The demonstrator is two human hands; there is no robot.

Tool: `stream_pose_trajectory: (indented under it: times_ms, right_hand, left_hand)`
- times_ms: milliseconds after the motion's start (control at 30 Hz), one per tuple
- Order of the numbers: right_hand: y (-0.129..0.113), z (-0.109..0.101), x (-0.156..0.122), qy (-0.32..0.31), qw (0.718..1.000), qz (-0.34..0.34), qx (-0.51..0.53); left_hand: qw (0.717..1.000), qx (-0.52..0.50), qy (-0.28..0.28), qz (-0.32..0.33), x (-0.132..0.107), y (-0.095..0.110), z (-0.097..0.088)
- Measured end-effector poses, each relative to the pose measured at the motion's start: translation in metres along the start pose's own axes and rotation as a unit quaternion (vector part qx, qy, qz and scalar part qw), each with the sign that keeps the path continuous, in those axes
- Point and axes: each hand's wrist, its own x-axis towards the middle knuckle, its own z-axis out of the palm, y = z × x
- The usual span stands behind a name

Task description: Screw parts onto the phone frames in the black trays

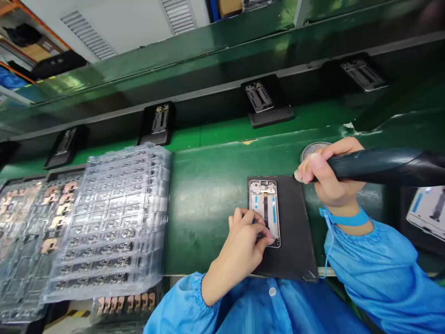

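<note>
The fingers (248, 221) of the left hand (236, 246) curl down onto the lower end of a phone frame (263, 199) lying on a black mat (295, 241), and the right hand (328, 174) closes around one dark electric screwdriver (382, 166), its tip just beside the mat. Four more phone frames (259, 96) sit on four black stands (267, 118) beyond the green bench (208, 222), with a fifth cut off at the right edge. Two stacks of clear plastic trays (111, 222) lie left, near one round mesh disc (313, 149), one blue wrist strap (344, 219) and a white vented panel (104, 28) overhead.
</note>
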Motion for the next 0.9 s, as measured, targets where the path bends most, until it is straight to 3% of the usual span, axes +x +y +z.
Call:
stream_pose_trajectory:
  times_ms: [233,600,767,900]
  right_hand:
    - [0.001,0.0,0.0,0.009,1.0,0.013,-0.012]
    - [-0.008,0.005,0.005,0.028,1.0,0.001,0.0]
    - [-0.011,-0.016,0.026,0.083,0.995,-0.061,0.011]
    - [-0.008,-0.042,0.045,0.109,0.992,-0.065,-0.013]
  left_hand:
    - [1.0,-0.017,0.001,-0.002,0.0,-0.005,0.009]
    - [0.997,0.007,0.06,0.042,-0.007,-0.033,0.015]
    - [0.992,0.026,0.099,0.072,0.005,-0.047,0.017]
    - [0.987,0.036,0.129,0.093,0.037,-0.051,0.01]
